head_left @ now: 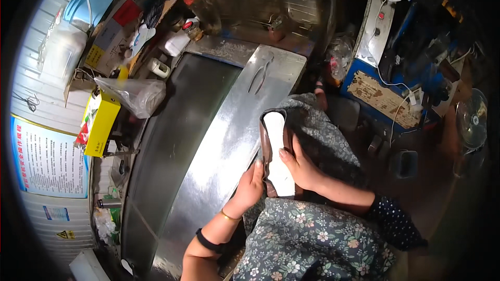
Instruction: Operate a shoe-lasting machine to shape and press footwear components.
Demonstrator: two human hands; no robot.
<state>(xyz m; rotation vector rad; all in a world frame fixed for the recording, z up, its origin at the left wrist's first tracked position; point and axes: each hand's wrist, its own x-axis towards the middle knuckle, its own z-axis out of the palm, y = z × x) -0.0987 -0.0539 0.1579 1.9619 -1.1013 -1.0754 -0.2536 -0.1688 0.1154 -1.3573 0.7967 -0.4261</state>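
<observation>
Over my lap I hold a brown shoe upper [267,138] with a long white sole-shaped piece [277,156] facing up inside its edges. My left hand [249,187] grips the near left edge, its thumb along the brown side. From the right, my right hand [301,167] closes round the other side, with the thumb pressed on the white piece. The fingers beneath the shoe are hidden. A pair of metal pliers [259,79] lies on the shiny metal tabletop [208,151] beyond my hands.
Left of the metal top runs a dark conveyor belt [182,114]. A yellow box [103,127] and a clear plastic bag [140,93] sit along its far side. At the right stand a blue-framed machine [383,96] with cables and a fan [473,119].
</observation>
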